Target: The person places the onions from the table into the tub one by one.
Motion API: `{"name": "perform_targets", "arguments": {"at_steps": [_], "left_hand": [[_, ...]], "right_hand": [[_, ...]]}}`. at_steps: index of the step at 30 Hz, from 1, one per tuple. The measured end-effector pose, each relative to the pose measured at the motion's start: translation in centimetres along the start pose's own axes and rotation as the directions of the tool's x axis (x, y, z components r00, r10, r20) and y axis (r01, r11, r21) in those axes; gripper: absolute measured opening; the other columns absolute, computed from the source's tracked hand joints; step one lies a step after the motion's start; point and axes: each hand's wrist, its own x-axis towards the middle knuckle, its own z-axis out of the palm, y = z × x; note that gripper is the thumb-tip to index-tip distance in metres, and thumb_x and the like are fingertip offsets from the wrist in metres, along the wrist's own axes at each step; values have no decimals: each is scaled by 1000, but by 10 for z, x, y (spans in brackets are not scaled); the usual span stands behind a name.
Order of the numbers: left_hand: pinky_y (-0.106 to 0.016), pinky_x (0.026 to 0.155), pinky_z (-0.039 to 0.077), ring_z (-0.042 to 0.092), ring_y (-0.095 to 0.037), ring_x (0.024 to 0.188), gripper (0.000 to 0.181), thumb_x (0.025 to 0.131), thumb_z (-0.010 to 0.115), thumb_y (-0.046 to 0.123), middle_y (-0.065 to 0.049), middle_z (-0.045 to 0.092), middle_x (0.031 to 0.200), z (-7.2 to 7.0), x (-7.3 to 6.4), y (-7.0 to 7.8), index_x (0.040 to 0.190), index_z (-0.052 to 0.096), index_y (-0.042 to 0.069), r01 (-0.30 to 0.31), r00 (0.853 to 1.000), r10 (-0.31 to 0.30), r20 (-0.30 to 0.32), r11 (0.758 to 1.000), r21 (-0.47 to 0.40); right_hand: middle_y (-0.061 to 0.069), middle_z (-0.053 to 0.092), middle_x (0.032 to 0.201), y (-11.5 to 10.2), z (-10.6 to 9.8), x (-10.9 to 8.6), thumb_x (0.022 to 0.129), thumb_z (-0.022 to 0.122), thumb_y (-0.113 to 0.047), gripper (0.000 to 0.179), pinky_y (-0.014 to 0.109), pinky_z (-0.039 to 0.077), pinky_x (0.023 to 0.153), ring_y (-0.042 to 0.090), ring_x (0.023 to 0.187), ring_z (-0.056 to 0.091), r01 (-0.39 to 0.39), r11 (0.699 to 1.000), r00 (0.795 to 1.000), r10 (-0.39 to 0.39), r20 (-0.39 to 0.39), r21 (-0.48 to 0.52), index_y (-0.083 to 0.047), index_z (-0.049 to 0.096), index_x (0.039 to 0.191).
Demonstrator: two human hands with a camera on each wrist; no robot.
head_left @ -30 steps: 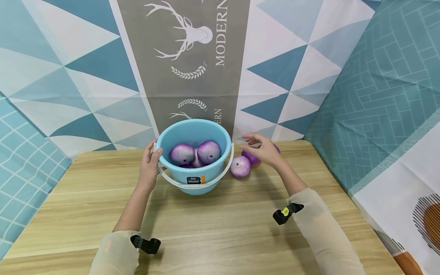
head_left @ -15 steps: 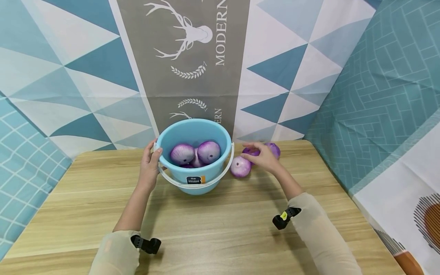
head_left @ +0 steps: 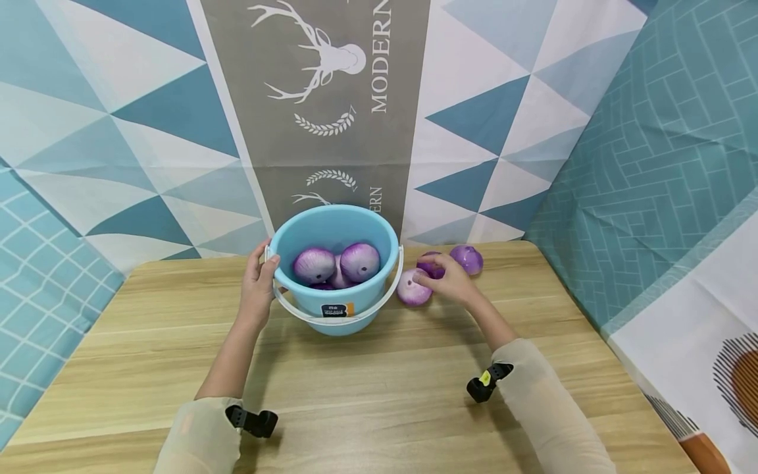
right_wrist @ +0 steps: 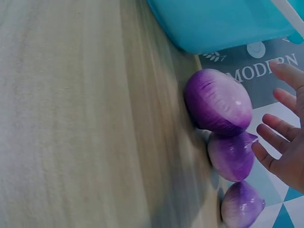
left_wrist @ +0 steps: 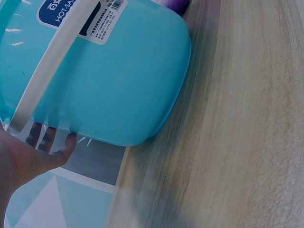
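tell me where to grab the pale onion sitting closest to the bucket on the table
Judging by its pose, take the pale onion from above, fingers spread over its rounded dome. It lies close beside the blue bucket on one side and a darker onion behind, so a side approach looks cramped. The right hand is already at it, fingers spread; the top is unobstructed.

We saw our left hand (left_wrist: pixel 26 159) pressed against the blue bucket's (left_wrist: pixel 118 80) side, fingers behind its white handle band (left_wrist: pixel 52 66) — a purple onion (left_wrist: pixel 175 4) peeked beyond, and the wooden table (left_wrist: pixel 237 133) lay beneath.
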Motion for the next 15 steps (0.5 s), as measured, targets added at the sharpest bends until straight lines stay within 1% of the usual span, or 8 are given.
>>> {"name": "perform_targets", "arguments": {"at_steps": [5,7,11,15], "left_hand": [[-18,69,55,54,-12,98,53,96,44,34,0,45,117,0,-1,-2,145,30,23,-11,1000,11,0,1000,-3],[-19,70,55,54,-12,97,53,96,44,34,-1,45,117,0,-1,-2,145,30,23,-12,1000,12,-1,1000,-8],[-19,70,55,54,-12,97,53,96,44,33,-1,45,117,0,-1,-1,145,30,24,-12,1000,12,-2,1000,-9],[-20,71,55,55,-12,97,52,96,44,34,-2,45,118,-1,-1,-2,145,30,24,-13,1000,13,3,1000,-3]], "right_hand": [[21,57,123,3,8,-1,79,75,-24,50,48,40,103,34,118,49,40,997,999,-42,-23,-66,4,60,118],[22,57,122,4,10,-2,78,75,-23,51,48,41,102,34,117,49,52,995,998,-54,-24,-82,5,59,118],[20,56,123,5,14,-1,77,76,-24,55,47,42,101,34,115,50,42,993,999,-45,-21,-109,3,58,121],[18,55,127,7,17,0,77,76,-28,59,47,40,104,32,120,47,22,991,1000,-23,-8,-132,2,56,124]]}}
